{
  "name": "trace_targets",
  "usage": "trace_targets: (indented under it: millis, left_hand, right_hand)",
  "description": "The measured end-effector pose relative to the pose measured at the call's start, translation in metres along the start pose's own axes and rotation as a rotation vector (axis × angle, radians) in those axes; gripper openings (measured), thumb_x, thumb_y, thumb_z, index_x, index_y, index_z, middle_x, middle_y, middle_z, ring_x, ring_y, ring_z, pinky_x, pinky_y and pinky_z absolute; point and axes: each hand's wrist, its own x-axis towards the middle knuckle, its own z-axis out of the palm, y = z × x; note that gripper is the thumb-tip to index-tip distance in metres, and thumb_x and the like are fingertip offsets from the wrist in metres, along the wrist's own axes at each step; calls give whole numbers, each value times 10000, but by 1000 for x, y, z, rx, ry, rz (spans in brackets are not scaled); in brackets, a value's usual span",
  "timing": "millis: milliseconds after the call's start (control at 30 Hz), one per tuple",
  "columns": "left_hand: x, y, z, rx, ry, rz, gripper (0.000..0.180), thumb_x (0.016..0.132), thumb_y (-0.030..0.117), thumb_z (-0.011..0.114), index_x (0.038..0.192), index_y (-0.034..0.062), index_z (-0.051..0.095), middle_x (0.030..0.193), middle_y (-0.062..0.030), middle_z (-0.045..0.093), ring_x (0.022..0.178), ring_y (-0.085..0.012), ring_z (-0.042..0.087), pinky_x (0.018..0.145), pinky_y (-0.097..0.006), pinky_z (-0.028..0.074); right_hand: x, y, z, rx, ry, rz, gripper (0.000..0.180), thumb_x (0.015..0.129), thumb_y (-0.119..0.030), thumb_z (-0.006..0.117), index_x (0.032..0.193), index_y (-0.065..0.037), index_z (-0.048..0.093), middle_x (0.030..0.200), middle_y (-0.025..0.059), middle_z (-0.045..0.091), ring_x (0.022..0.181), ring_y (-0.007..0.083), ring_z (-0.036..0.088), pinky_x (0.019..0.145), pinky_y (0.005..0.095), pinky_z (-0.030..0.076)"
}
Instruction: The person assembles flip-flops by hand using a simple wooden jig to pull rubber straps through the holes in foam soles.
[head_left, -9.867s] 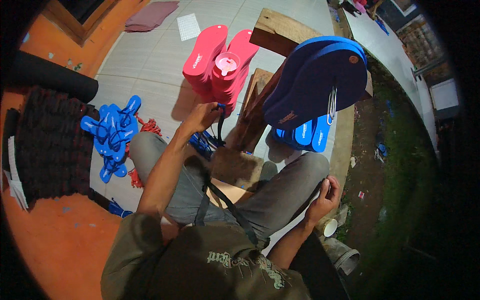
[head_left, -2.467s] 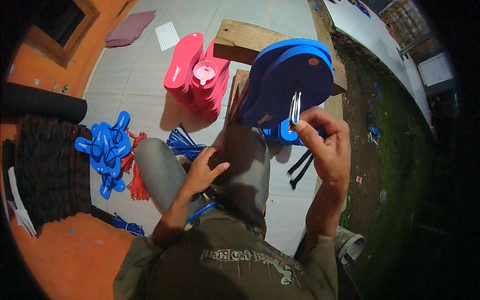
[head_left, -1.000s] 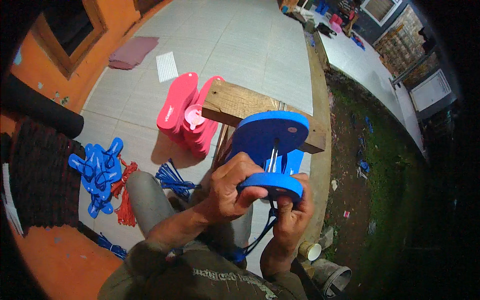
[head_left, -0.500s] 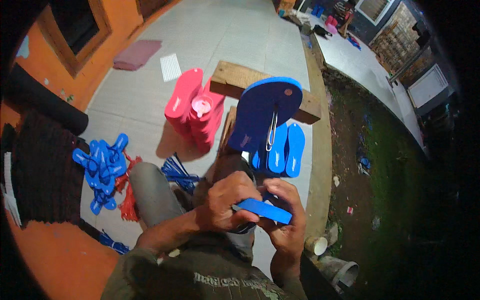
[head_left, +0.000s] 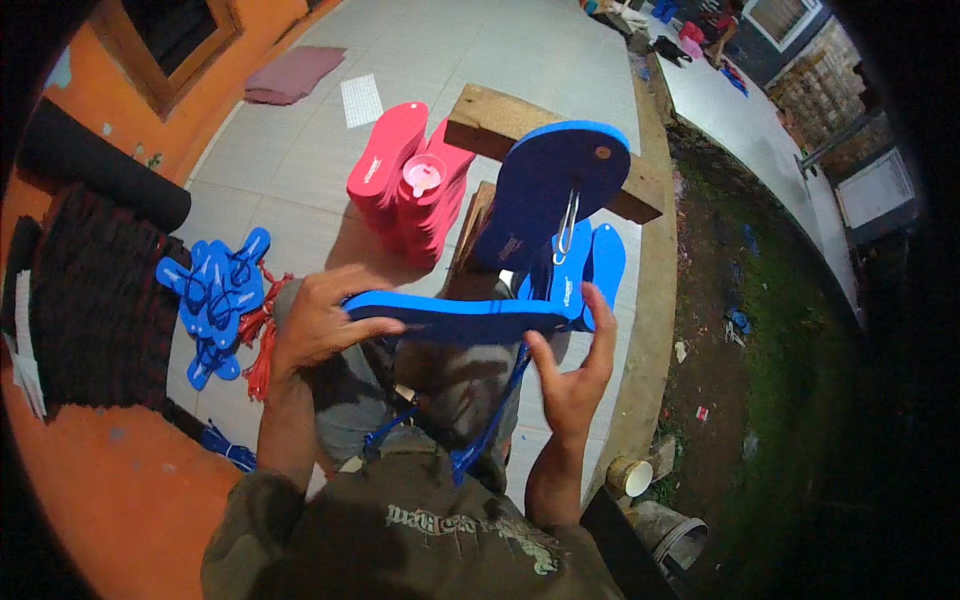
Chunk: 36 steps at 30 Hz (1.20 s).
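A blue flip-flop (head_left: 450, 318) is stretched sideways in front of my body, its dark underside facing me and a thin blue strap (head_left: 497, 410) hanging below it. My left hand (head_left: 325, 325) is closed on its left end, thumb against the underside. At the other end, my right hand (head_left: 577, 375) has its thumb and fingers around the tip. Just beyond, another blue sole (head_left: 560, 185) with a dark underside is tilted up against a wooden crossbar (head_left: 490, 118). A metal wire loop (head_left: 567, 230) sticks out of this sole.
Stacked pink soles (head_left: 385, 165) carry a small pink cup (head_left: 423, 175). Blue soles (head_left: 606, 262) stand behind the wooden stand. Strapped blue flip-flops (head_left: 215, 290) and red straps (head_left: 262, 350) lie on the left. A dirt strip (head_left: 700, 330) and buckets (head_left: 670, 530) are at right.
The blue flip-flop, earlier gripped close and edge-on between both hands, is now extended sideways. My left hand has moved left and up, and the strap now hangs in sight. The view has shifted slightly.
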Motion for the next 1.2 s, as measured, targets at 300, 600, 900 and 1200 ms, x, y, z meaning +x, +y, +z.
trace_targets:
  millis: [300,600,900,1200]
  left_hand:
    - [8,-25,82,-563,374,46,417,692,136,743,1028,9,531,888,-60,598,815,-143,574,753,-283,467]
    - [-45,-85,-3,-644,1038,-144,367,820,274,610,1039,-8,523,954,-69,576,817,-152,545,749,-286,444]
    - [-34,-92,1,-769,981,-184,332,829,241,587,1045,-4,530,959,-65,578,833,-141,549,754,-278,444]
    - [-50,-104,4,-793,1063,-134,317,832,201,580,1068,1,512,993,-71,568,875,-162,547,801,-307,435]
  right_hand:
    - [-16,-1,64,546,-434,236,275,846,-213,545,1015,3,565,988,133,597,972,250,557,839,339,413]
    - [51,83,244,-479,-727,151,429,869,-394,446,1099,-35,491,749,216,600,718,352,604,616,455,460]
    - [65,110,278,-594,-816,-41,376,859,-425,432,1024,-102,532,730,202,608,706,366,603,604,480,458]
    - [44,63,227,-254,-726,304,445,813,-393,535,1093,-48,561,725,206,613,692,353,613,591,431,466]
